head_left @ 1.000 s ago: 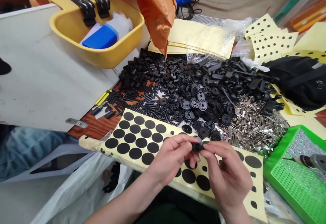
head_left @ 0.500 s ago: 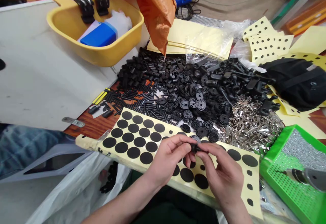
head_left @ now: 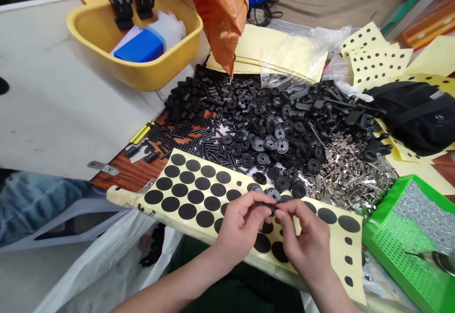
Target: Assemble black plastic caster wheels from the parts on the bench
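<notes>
Near the front edge of the table, my left hand [head_left: 239,225] pinches a small black part [head_left: 268,206] between thumb and fingers. My right hand [head_left: 305,237] meets it from the other side, its thumb and forefinger closed at the part's right end. Fingertips cover much of the part, so its shape is unclear. Under both hands lies a pale yellow sheet [head_left: 227,218] with large black round stickers. Just beyond the fingertips sit black ridged discs [head_left: 272,194], at the edge of a large heap of black plastic parts [head_left: 249,114].
Silvery metal clips [head_left: 346,175] are piled at the right, beside a green tray [head_left: 398,251] holding small metal pieces and a tool. A yellow bin [head_left: 142,73] hangs at the upper left near an orange bag [head_left: 222,14]. A black cloth item [head_left: 415,114] lies at the right.
The black part has tilted flatter between my fingers. My right hand has shifted slightly left, and my left hand has turned a little around the part.
</notes>
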Demonstrator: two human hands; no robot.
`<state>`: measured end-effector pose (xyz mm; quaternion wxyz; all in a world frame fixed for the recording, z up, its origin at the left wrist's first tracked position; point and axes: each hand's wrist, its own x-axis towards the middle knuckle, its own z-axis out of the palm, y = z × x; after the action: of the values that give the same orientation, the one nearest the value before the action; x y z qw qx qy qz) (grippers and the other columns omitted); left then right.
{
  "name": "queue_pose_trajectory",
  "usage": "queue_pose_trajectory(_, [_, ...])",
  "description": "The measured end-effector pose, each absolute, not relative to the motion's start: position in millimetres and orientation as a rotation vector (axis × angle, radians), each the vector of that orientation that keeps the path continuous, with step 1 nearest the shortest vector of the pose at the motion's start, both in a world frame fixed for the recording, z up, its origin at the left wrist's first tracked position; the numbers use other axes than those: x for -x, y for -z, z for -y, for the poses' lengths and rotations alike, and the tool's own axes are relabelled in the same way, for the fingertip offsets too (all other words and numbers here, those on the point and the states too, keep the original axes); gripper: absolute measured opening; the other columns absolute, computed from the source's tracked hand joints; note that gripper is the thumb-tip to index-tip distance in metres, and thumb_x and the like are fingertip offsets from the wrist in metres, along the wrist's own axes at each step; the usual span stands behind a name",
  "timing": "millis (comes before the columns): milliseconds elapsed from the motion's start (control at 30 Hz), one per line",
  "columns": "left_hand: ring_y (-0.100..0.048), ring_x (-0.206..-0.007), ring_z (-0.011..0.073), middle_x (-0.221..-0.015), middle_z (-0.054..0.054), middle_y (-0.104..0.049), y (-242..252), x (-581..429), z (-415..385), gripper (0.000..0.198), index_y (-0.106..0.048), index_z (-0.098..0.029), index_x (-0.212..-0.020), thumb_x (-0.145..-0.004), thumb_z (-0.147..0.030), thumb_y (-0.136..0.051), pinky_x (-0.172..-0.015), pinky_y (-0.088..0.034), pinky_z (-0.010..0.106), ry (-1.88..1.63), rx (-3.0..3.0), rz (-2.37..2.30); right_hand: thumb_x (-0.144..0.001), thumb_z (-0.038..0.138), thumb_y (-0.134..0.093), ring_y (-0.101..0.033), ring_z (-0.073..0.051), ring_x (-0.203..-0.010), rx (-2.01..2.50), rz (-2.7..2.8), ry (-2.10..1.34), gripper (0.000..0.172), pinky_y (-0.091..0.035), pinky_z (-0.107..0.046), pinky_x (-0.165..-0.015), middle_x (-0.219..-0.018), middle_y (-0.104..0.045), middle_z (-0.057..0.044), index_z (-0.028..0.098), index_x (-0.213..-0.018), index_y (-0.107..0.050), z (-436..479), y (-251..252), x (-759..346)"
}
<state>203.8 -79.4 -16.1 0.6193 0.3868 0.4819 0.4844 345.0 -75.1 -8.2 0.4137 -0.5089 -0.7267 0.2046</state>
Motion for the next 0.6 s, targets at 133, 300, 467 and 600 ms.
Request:
queue_pose_trajectory(133, [-0.063,-0.067,0.0148,-0.079,0.005,-0.07,14,-205,83,0.015,-0.069,-0.016,-0.09,-0.084,-0.016,-0.055,-0.062,-0.052,0.025,-1.213,-1.093,-1.145,-0.09,0.024,-0.056,-0.06,-0.011,-0.049,1.383,1.547,-0.869,0.02,-0.049,-0.019,-0.047,-0.057,-0.059,0.002,0.02,-0.071,-0.058,82,7,-337])
queue_pose_trajectory(300, [-0.064,-0.067,0.014,-0.079,0.004,-0.071,6,-206,85,0.015,-0.069,-0.016,-0.09,-0.086,-0.016,-0.055,-0.062,-0.053,0.024,-1.194,-1.014,-1.056,-0.087,0.014,-0.057,-0.059,-0.01,-0.048,1.345,1.624,-0.499,0.013,-0.047,-0.018,-0.046,-0.059,-0.062,0.003,0.021,-0.075,-0.058,88,4,-333])
queue_pose_trajectory(467, [-0.063,-0.063,0.0131,-0.079,0.004,-0.072,1,-204,86,0.014,-0.07,-0.017,-0.09,-0.086,-0.016,-0.057,-0.057,-0.051,0.022,-1.238,-1.082,-1.037,-0.085,0.01,-0.058,-0.061,-0.011,-0.053,1.271,1.641,-0.474,0.012,-0.05,-0.019,-0.05,-0.063,-0.063,0.002,0.021,-0.081,-0.061,93,-4,-337])
queue_pose_trajectory(600, [-0.068,-0.072,0.0154,-0.081,0.005,-0.073,-2,-204,85,0.014,-0.07,-0.017,-0.089,-0.085,-0.012,-0.058,-0.067,-0.054,0.024,-1.321,-1.26,-1.026,-0.087,0.024,-0.062,-0.059,-0.011,-0.048,1.34,1.363,-0.945,0.016,-0.049,-0.018,-0.045,-0.056,-0.061,0.001,0.02,-0.071,-0.062,96,-9,-338])
